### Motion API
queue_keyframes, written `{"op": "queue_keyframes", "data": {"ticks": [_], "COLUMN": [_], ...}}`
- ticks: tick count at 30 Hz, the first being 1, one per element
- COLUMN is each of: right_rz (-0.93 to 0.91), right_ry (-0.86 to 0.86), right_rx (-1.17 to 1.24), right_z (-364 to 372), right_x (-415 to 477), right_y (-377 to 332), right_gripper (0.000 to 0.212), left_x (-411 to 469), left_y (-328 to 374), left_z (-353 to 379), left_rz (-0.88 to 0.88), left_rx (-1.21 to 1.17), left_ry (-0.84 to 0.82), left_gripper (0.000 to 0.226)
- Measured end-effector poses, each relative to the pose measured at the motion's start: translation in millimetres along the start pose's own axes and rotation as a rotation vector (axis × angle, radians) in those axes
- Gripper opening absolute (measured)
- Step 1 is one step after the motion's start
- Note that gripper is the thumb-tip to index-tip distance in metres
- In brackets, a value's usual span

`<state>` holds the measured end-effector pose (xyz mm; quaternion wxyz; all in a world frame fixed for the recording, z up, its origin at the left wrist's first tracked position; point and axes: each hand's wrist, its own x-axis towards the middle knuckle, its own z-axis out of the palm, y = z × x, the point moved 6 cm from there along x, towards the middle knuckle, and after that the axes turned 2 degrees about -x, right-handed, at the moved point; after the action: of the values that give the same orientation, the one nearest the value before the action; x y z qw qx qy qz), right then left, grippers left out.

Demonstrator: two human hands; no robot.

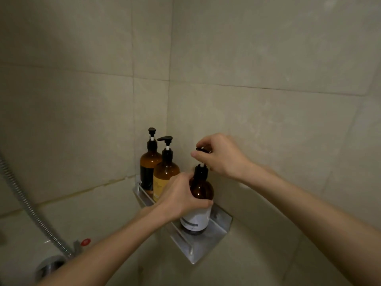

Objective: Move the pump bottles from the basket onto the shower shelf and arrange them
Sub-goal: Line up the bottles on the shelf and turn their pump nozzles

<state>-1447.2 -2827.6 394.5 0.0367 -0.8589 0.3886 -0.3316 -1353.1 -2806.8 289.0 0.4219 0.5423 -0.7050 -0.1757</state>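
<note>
Our left hand (pixel 181 195) grips the upright white-labelled bottle (pixel 199 205) on the shelf (pixel 216 228); right hand (pixel 220 155) pinches its pump (pixel 203 150); label writing unreadable.

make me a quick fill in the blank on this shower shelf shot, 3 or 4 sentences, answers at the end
1. The metal corner shelf holds ____ amber pump bottles in all.
2. The left hand grips the body of the amber bottle with the ____ label.
3. The right hand pinches that bottle's black ____.
4. The amber bottle with the yellow label stands beside the one with the ____ label.

Answers: three; white; pump head; black
</note>
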Motion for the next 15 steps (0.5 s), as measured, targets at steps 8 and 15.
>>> {"op": "queue_keyframes", "data": {"ticks": [8,15], "right_rz": [-0.021,-0.043], "right_ry": [0.026,0.055], "right_rx": [-0.001,-0.017], "right_z": [7.7,15.3], "right_x": [0.0,-0.6], "right_y": [-5.7,-9.8], "right_gripper": [0.026,0.024], "left_x": [-2.8,-7.7], "left_y": [-6.4,-13.1], "left_z": [-3.7,-9.4], "left_rz": [0.008,0.010], "left_rx": [-0.020,0.022], "left_ry": [-0.029,-0.007], "left_gripper": [0.042,0.047]}}
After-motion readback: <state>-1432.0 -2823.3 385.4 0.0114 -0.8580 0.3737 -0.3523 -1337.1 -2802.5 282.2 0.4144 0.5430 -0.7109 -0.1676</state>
